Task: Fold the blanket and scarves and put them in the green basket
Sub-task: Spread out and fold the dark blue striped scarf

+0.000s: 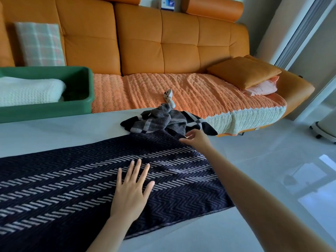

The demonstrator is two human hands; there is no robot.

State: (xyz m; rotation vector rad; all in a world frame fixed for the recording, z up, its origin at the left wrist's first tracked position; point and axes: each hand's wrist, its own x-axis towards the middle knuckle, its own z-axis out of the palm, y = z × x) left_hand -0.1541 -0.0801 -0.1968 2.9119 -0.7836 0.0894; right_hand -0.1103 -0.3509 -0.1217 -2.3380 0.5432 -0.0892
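Table (54, 131): white top, and I see it running from lower left toward the sofa (145, 42).

Dark scarf (72, 188): navy with pale herringbone stripes, spread flat lengthwise across the table.

Left hand (131, 191): I have it palm down on the dark scarf, fingers spread wide, holding nothing.

Right hand (197, 138): at the scarf's far end, fingers curled over the edge of the cloth; I cannot tell whether they pinch it.

Grey scarf (160, 122): plaid, crumpled in a heap at the table's far edge, just beyond the right hand, lying on a black-and-white checked cloth (201, 125).

Green basket (80, 99): on the table's far left, against the sofa; I see a folded white blanket (29, 91) inside it.

Sofa: orange, with an orange knit throw (181, 93) on the seat, a plaid cushion (40, 44) and a small remote (169, 98).
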